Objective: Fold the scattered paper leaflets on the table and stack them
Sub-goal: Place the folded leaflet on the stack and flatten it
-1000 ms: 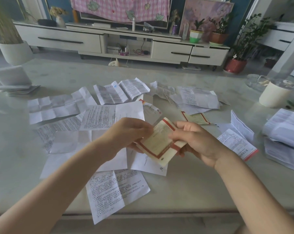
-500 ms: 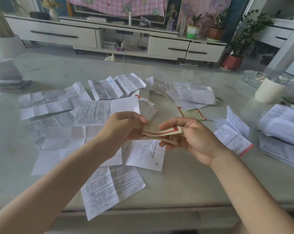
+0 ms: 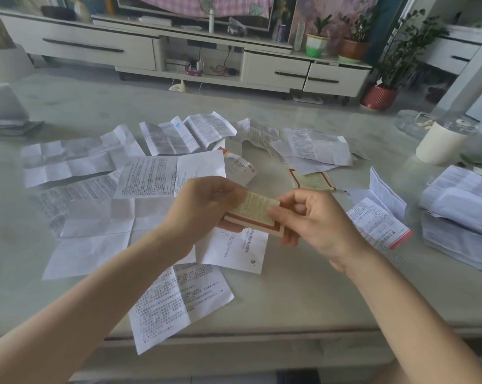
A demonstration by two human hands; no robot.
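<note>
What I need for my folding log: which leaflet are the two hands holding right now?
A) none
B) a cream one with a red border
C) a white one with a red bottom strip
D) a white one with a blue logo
B: the left hand and the right hand both pinch the cream red-bordered leaflet between them.

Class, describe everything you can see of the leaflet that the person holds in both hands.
The leaflet is yellowish paper with fine print and a red border along its lower edge. Folded into a small layered oblong, it is tilted in the air above a white sheet on the table. The left hand pinches its left end; the right hand pinches its right end.
</note>
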